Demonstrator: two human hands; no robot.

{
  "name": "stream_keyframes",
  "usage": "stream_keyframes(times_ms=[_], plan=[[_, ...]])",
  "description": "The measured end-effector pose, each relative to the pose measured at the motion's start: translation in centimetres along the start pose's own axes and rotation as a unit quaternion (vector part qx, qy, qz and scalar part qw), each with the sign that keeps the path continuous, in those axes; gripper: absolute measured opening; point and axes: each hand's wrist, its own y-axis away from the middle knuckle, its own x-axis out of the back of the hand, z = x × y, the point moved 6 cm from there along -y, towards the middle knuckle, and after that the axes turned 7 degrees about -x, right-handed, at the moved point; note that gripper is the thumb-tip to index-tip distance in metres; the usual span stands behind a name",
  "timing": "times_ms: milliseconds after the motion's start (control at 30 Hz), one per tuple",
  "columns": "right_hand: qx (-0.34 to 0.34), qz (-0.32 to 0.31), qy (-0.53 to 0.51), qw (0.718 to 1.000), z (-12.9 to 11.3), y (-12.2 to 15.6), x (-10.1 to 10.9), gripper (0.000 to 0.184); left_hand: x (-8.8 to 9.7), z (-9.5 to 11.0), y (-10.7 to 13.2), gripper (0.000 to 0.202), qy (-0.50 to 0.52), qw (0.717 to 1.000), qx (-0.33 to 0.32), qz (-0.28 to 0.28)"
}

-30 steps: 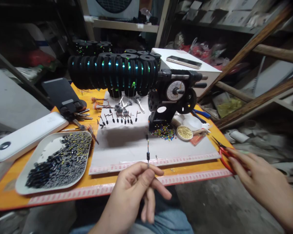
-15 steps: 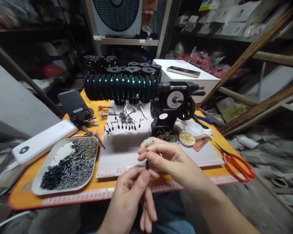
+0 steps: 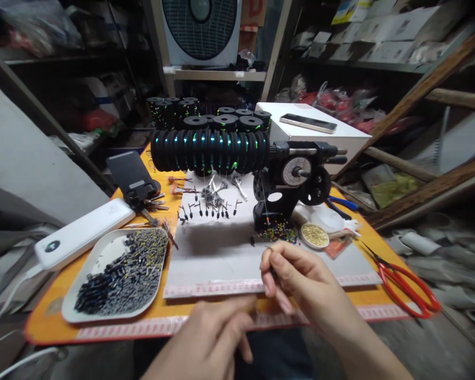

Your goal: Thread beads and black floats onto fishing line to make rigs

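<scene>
My right hand [image 3: 301,279] hovers over the front edge of the white foam board [image 3: 209,248], its thumb and fingers pinched on a small dark piece on a thin line [image 3: 272,272]. The line seems to run up toward the black winding machine [image 3: 288,179]. My left hand [image 3: 216,338] is lower, in front of the orange table edge, with fingers curled; what it holds is hidden. A pile of coloured beads [image 3: 277,232] lies just beyond my right hand.
A white tray of small black pieces [image 3: 119,274] sits at the left, with a white power bank [image 3: 83,232] behind it. A row of black spools [image 3: 209,150] spans the machine. A dish of gold beads [image 3: 314,236] and red scissors [image 3: 407,285] lie to the right.
My right hand came in from beside the scissors to the dark piece my left hand held up, then took it. My left hand dropped lower. The view tilted upward.
</scene>
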Motion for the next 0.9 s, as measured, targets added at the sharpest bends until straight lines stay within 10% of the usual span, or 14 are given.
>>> stream_keyframes(times_ms=[167, 367, 633, 900], plan=[[0.014, 0.022, 0.049, 0.998, -0.7, 0.0, 1.1, 0.030, 6.1, 5.2, -4.6, 0.046, -0.028, 0.966, -0.119, 0.226], [0.021, 0.024, 0.111, 0.993, -1.2, 0.0, 1.0, 0.032, 7.0, 7.8, -9.5, 0.028, -0.059, 0.960, -0.161, 0.220], [0.081, 0.077, 0.301, 0.947, -1.9, -0.1, 1.2, 0.027, 6.6, 8.3, -5.1, 0.016, -0.095, 0.917, -0.247, 0.297], [0.203, 0.146, 0.510, 0.823, -2.4, 0.2, 0.7, 0.030, 2.5, 3.7, -1.9, 0.026, 0.380, 0.907, -0.118, 0.137]])
